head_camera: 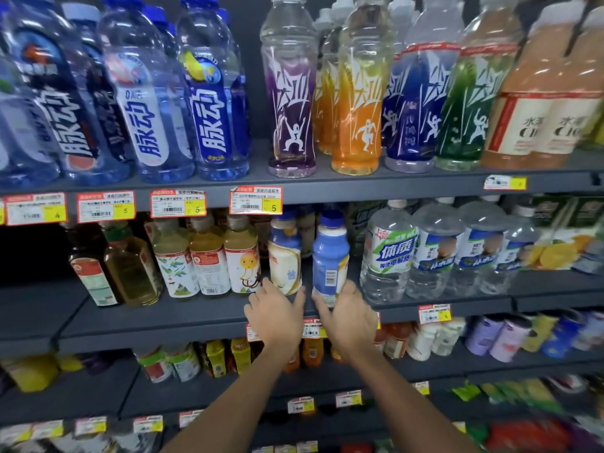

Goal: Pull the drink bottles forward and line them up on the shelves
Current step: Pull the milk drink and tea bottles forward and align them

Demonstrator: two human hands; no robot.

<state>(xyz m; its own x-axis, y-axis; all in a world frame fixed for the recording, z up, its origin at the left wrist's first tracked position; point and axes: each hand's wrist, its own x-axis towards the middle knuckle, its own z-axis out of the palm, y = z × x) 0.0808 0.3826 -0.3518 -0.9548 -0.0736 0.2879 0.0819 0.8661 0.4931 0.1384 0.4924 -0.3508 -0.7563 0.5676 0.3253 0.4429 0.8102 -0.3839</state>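
**Both hands at the two milk-drink bottles on the middle shelf**

The right hand (351,317) is wrapped round the lower part of a blue-and-white bottle (328,256). Its thumb is on the bottle's left side and its fingers are curled round the right. The bottle stands upright near the front of the middle shelf (196,315), with its barcode facing out.

Just to its left stands a cream-labelled bottle (283,259) with a blue cap, slightly further back. The left hand (276,313) is at its base with the fingers spread and fairly straight, the thumb to the left of the base and the forefinger to the right. Whether they actually touch the bottle cannot be told.

Left of this pair is a row of tea bottles (209,256) with pale labels. To the right is a row of clear water bottles (389,253), set close to the shelf's front edge.

On the top shelf (359,181) stand blue-capped drink bottles (212,93) at left and slim sports-drink bottles (291,103) in purple, orange, blue and green at right. Red-and-yellow price tags (255,200) hang along its front edge.
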